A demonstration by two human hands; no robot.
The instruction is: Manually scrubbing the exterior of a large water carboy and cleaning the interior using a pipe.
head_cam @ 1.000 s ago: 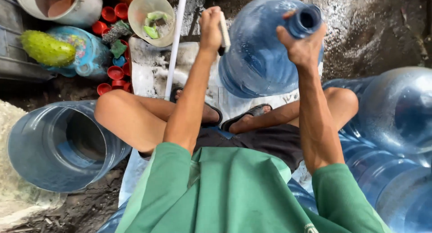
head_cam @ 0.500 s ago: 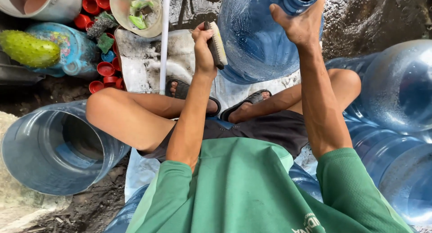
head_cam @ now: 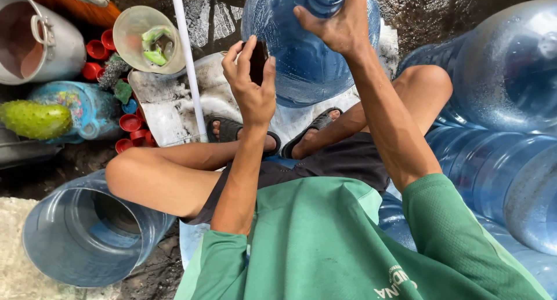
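Water jug (head_cam: 296,56), big and blue, lies tilted at 12 o'clock, neck toward the camera, just past the sandalled feet. Right hand (head_cam: 336,24) clamps over the neck, fingers curled around the rim. Left hand (head_cam: 250,85) sits at the jug's 9 o'clock flank, fingers closed on a small dark object (head_cam: 258,59); what it is, cannot tell. White pipe (head_cam: 188,62) runs from 12 toward the left foot. Clear bowl (head_cam: 145,42) with green scraps at 11 o'clock. Red caps (head_cam: 130,129) scattered at 10 o'clock, near a metal pot (head_cam: 38,45). Open-ended jug (head_cam: 87,236) at 8 o'clock. More blue jugs (head_cam: 499,85) stacked at 3 o'clock.
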